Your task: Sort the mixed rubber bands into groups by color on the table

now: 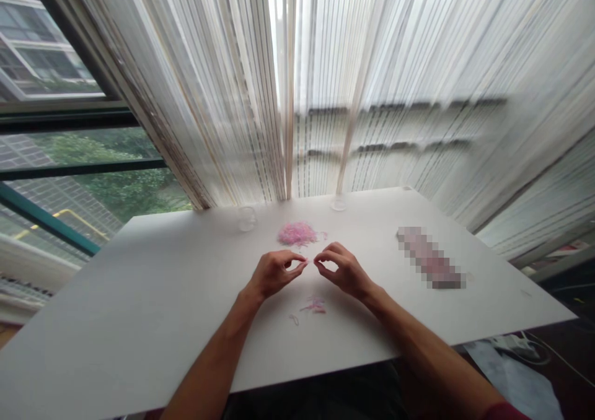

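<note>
My left hand point(277, 270) and my right hand point(343, 269) meet fingertip to fingertip over the middle of the table, nearly touching. Each is closed in a pinch of thumb and forefinger. Something tiny and pale seems to lie between the two pinches, too small to name. Just beyond the fingers is a heap of small pink and lilac pieces point(296, 233), thin and perhaps loop-like. A smaller cluster of the same-coloured pieces point(315, 306) lies nearer to me, below the hands. Beside it rests a thin pale loop point(294, 319).
Along the back of the white table point(176, 296) stand a clear round container point(247, 218) and a shallow clear dish or lid point(338, 204). To the right lies a blurred-out pinkish oblong object point(430, 258). Striped sheer curtains point(242, 98) hang behind the table's far edge.
</note>
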Tool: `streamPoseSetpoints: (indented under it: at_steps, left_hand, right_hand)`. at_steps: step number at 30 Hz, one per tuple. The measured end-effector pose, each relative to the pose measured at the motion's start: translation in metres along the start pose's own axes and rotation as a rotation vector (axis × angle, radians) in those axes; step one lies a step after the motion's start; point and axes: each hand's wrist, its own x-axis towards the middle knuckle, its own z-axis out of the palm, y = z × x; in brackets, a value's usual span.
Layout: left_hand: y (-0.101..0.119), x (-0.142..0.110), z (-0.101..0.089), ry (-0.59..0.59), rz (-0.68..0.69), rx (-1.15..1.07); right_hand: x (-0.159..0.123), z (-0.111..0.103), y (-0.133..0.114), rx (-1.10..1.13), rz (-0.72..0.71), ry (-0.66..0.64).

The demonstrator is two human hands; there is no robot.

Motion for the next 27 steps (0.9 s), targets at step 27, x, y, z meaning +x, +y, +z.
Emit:
streamPoseSetpoints:
  at_steps: [27]
  left_hand:
    - [-0.04, -0.005, -0.047, -0.293, -0.381, -0.08]
  right_hand:
    - [0.003, -0.018, 0.008, -0.044, 0.14, -0.01]
